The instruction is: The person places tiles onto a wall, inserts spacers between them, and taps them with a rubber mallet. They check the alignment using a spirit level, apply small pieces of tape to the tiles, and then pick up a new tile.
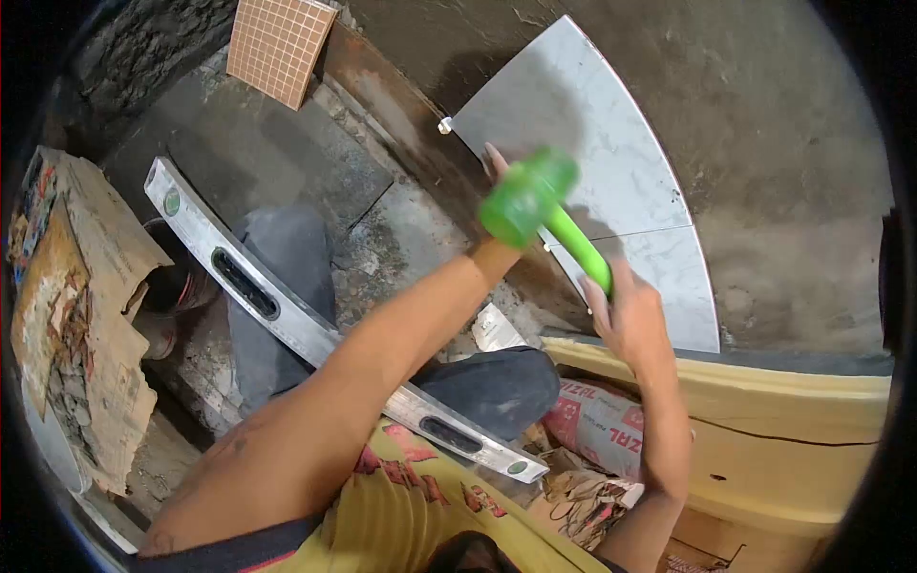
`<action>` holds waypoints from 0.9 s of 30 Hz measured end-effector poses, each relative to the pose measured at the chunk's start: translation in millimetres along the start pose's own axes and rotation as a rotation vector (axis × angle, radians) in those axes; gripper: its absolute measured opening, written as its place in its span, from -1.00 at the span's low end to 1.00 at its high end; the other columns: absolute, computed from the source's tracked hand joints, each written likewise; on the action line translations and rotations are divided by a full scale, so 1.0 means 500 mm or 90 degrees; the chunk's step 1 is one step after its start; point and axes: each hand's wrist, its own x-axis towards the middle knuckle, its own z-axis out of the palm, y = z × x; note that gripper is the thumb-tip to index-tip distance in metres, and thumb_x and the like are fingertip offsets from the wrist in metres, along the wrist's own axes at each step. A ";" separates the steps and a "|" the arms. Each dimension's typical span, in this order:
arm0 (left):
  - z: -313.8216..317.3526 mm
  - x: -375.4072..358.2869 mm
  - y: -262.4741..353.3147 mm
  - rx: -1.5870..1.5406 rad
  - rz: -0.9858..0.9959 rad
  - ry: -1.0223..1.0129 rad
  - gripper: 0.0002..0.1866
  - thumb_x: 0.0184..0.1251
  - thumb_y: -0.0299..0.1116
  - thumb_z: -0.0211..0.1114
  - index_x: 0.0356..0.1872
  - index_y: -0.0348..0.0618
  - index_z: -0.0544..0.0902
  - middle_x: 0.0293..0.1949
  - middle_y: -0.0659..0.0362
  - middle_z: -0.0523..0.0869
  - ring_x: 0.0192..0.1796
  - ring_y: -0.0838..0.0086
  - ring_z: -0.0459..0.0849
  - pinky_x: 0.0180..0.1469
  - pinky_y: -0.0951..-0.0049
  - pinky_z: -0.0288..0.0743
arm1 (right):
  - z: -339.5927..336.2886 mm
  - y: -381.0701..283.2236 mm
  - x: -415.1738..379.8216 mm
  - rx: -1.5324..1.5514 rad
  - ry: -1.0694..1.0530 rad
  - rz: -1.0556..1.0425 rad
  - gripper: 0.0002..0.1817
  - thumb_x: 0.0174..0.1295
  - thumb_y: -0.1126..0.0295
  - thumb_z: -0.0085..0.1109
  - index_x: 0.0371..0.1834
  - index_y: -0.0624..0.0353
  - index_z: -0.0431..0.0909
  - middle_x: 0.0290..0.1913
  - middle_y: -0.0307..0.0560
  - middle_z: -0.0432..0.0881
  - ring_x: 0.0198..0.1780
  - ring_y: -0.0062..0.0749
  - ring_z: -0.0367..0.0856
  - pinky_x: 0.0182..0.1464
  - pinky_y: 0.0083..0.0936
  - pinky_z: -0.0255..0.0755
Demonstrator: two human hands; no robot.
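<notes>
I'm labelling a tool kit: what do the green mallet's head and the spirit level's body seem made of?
Mallet head: perhaps rubber, evenly green with a soft sheen; blur leaves plastic possible.
Level body: probably aluminium, satin silver-grey and scuffed, with a metallic look.

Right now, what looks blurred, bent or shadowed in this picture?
In the head view, the green mallet is smeared, probably by motion, its head more than its handle; in that same head view, the metal level looks bowed, likely from lens distortion, and the corners go black; also in the head view, a soft shadow darkens part of the white tile.
</notes>
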 end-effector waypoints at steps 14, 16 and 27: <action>0.027 0.011 -0.044 -0.056 0.024 0.007 -0.39 -0.05 0.00 0.67 -0.24 -0.35 0.62 -0.25 -0.05 0.73 -0.21 0.13 0.71 -0.16 0.14 0.55 | -0.005 -0.022 0.262 -0.306 -0.139 -0.140 -0.53 0.47 0.05 0.03 0.19 0.22 0.45 -0.48 0.17 0.68 -0.39 0.15 0.69 -0.34 0.00 0.55; 0.046 0.010 -0.030 0.089 0.138 0.255 -0.39 -0.05 0.03 0.67 -0.25 -0.34 0.65 -0.28 -0.05 0.74 -0.21 0.12 0.72 -0.14 0.13 0.54 | -0.008 -0.041 0.260 -0.309 -0.167 -0.136 -0.52 0.47 0.04 0.04 0.22 0.19 0.44 -0.51 0.20 0.65 -0.41 0.22 0.65 -0.35 0.05 0.52; 0.013 -0.026 0.030 0.059 -0.018 0.081 -0.22 -0.01 0.16 0.62 -0.10 -0.42 0.57 -0.24 -0.09 0.69 -0.14 0.12 0.66 -0.02 0.11 0.52 | -0.005 -0.034 0.258 -0.344 -0.162 -0.209 -0.51 0.43 0.03 0.06 0.13 0.26 0.47 -0.56 0.13 0.65 -0.47 0.10 0.68 -0.41 -0.04 0.55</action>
